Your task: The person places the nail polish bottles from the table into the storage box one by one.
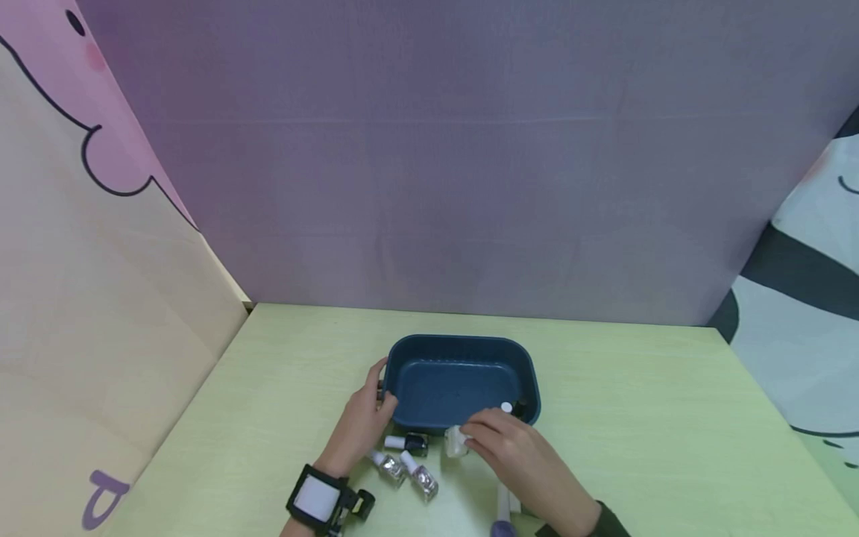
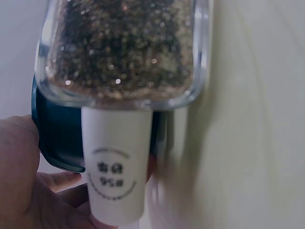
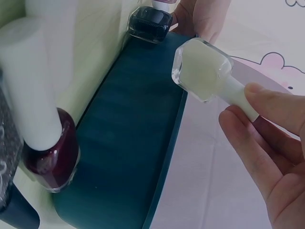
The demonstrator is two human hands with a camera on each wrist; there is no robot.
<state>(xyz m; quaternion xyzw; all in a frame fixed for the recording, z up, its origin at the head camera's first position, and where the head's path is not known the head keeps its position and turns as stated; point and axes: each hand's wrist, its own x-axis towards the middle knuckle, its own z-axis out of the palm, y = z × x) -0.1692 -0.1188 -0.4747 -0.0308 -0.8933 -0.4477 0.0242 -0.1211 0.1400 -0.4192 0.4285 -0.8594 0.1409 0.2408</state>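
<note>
My right hand (image 1: 513, 451) pinches a nail polish bottle (image 3: 202, 69) by its white cap, the pale bottle raised near the front rim of a dark blue basin (image 1: 463, 343). At the basin's left side, my left hand (image 1: 359, 418) grips the rim, its thumb toward the front corner. By the basin's front lies a dark nail polish bottle (image 1: 417, 445) with a white cap. Two glittery bottles, one silver (image 1: 391, 470) and one pinkish (image 1: 425, 483), lie nearer the left wrist. In the left wrist view, a glitter bottle (image 2: 124, 52) covers part of the left hand.
Inside the basin's front right corner, a white cap (image 1: 506, 407) shows beside a dark piece. A dark red bottle (image 3: 55, 162) with a tall white cap stands close by the basin. A purple bottle (image 1: 502, 529) is near the table's front edge. A lilac backdrop (image 1: 429, 186) rises behind.
</note>
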